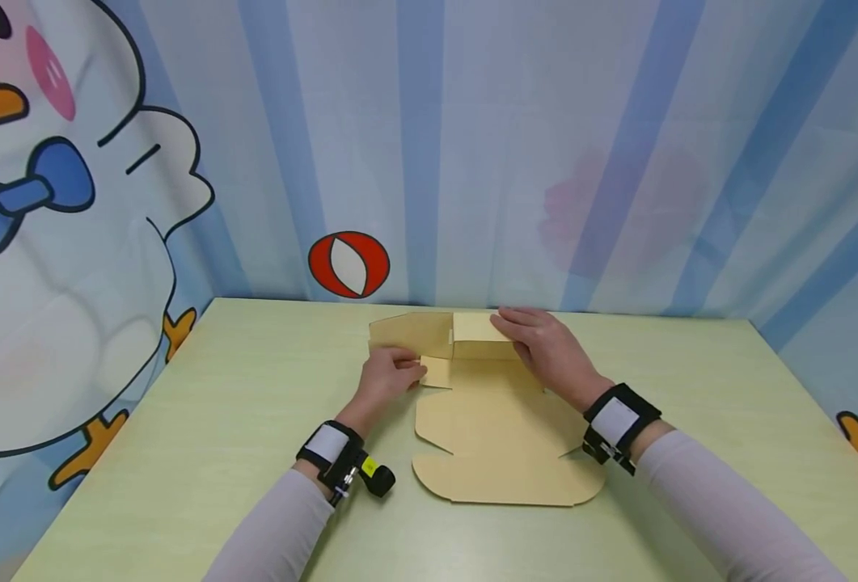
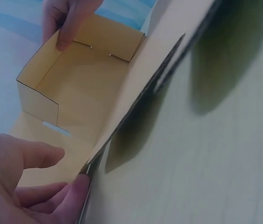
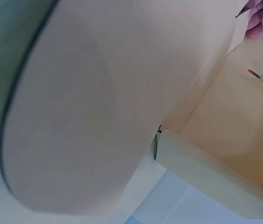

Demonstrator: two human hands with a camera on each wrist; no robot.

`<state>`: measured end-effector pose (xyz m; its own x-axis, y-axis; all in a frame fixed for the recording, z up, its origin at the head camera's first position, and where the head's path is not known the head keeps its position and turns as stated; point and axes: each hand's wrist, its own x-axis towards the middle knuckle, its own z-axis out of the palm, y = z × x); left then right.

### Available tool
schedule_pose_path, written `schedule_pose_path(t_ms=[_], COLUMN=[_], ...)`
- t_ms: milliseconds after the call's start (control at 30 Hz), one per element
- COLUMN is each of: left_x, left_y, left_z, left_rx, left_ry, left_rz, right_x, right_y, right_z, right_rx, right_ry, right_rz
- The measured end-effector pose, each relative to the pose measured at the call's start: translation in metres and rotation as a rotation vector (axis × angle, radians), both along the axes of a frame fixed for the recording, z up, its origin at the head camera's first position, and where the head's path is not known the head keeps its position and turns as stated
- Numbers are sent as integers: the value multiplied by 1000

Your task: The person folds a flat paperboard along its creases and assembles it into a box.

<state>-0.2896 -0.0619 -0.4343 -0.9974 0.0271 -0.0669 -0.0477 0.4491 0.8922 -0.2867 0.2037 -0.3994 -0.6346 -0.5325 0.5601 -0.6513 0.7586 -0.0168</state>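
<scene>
A tan cardboard box (image 1: 505, 424), partly folded, lies on the table with its slotted, rounded flaps spread toward me. At its far end, a folded-up wall (image 1: 479, 327) stands raised. My right hand (image 1: 551, 354) grips that wall at its right end; the left wrist view shows the thumb inside and the other fingers behind. My left hand (image 1: 387, 380) pinches a small side flap (image 1: 437, 372) at the left, below a raised long flap (image 1: 410, 333). In the left wrist view, a fingertip (image 2: 81, 183) touches the cardboard's lower corner.
The pale table (image 1: 254, 404) extends around the cardboard on both sides. Behind it hangs a blue-striped curtain (image 1: 472, 162) with cartoon prints. Dark straps with small cameras sit on both wrists, the left camera (image 1: 378, 477) close to the near flap.
</scene>
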Motion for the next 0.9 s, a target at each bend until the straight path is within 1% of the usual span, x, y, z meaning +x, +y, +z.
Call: schedule_pose_path(t_ms=[167,367,500,567,733,900], left_x=[1,0,1,1,0,0], left_y=[3,9,11,12,17,25], left_z=[-2,-2,-1,-1,-1,0], left_rx=[14,102,147,154,111,100], left_ry=[19,52,69,71,96,115], left_rz=[-14,-53,-82,-89,-111,-160], right_x=[1,0,1,1,1,1], right_y=[0,-1,-2,-2,-1,0], right_z=[-1,-2,-2,-1,-1,-2], right_rx=[-3,-4,-4,-2,0,-3], right_ry=[2,-3,-4,-6,-14,-19], right_rz=[-1,-3,-10,-12,-17,-15])
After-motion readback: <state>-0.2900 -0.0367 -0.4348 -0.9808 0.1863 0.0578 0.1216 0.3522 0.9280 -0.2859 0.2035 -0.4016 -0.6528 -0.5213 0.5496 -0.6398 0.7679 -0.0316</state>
